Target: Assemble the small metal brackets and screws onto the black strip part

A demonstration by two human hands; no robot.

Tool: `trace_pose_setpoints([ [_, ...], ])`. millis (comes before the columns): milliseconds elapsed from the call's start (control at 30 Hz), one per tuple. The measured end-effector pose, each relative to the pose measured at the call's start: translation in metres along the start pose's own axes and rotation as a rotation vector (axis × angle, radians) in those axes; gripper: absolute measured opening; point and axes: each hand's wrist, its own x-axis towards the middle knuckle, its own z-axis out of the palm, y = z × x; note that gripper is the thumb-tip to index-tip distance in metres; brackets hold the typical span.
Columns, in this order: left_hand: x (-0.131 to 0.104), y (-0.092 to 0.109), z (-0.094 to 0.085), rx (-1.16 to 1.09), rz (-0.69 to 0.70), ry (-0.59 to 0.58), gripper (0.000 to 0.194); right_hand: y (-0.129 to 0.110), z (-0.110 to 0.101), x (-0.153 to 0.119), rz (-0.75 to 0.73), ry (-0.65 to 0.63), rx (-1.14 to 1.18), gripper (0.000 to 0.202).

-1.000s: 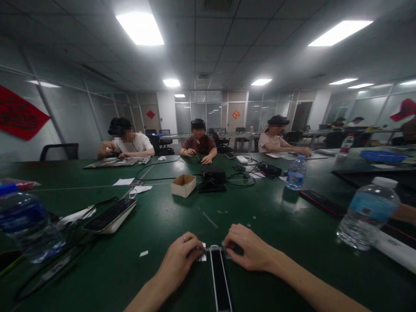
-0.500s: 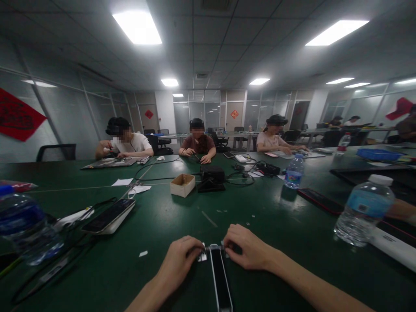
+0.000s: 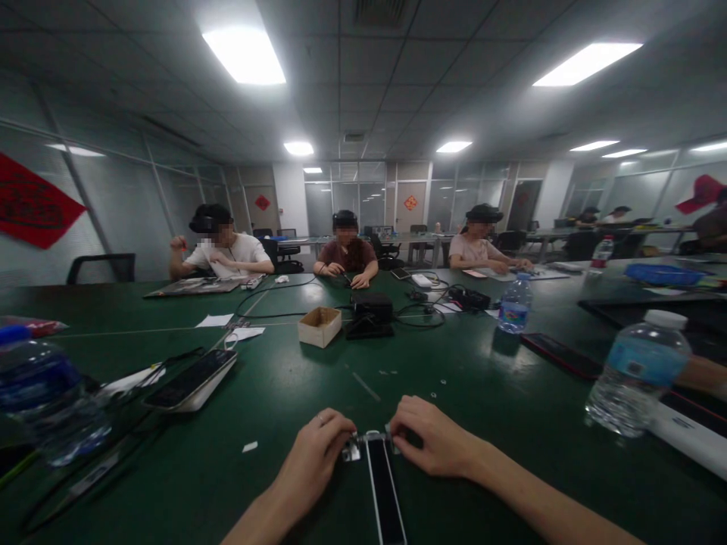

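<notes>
A long, narrow black bar with a silver rim (image 3: 386, 492) lies on the green table, its near end cut off by the frame's lower edge. At its far end, small shiny metal pieces stick out to both sides. My left hand (image 3: 319, 452) is closed, thumb and fingers pinching the left metal piece (image 3: 352, 452). On the other side, my right hand (image 3: 432, 439) is closed with curled fingers at the right metal piece (image 3: 389, 431), which is mostly covered by the fingertips.
A white scrap (image 3: 250, 447) lies left of my hands. Farther off are an open cardboard box (image 3: 319, 333) and a black device (image 3: 370, 312) with cables. Water bottles (image 3: 641, 378) and phones (image 3: 190, 382) stand and lie at the sides. Several people sit around the table.
My hands keep the same grip on the metal pieces, and the view has tilted slightly. Across the table, the person at left has raised a hand.
</notes>
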Motion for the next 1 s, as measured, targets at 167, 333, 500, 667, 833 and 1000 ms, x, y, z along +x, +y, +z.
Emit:
trace_pose_setpoints([
  [167, -0.002, -0.002, 0.003, 0.121, 0.011, -0.030, 0.026, 0.002, 0.002, 0.000, -0.003, 0.009, 0.003, 0.006],
  [333, -0.001, -0.001, 0.000, 0.224, -0.017, -0.064, 0.026, 0.002, 0.001, 0.000, -0.004, -0.009, 0.007, 0.006],
  [500, -0.001, -0.003, -0.004, 0.129, -0.004, -0.055, 0.023, 0.000, -0.002, 0.000, 0.006, -0.026, 0.006, 0.007],
  [667, -0.001, -0.005, -0.004, 0.082, 0.031, -0.085, 0.021, 0.000, -0.003, 0.000, 0.013, -0.033, 0.012, 0.007],
  [833, 0.000, -0.003, -0.007, 0.089, 0.043, -0.136, 0.024, 0.001, -0.001, 0.000, 0.005, -0.028, 0.012, 0.008],
  [1000, 0.000, -0.004, -0.006, 0.025, 0.029, -0.142, 0.024, 0.002, 0.000, -0.002, -0.003, -0.014, 0.016, 0.008],
])
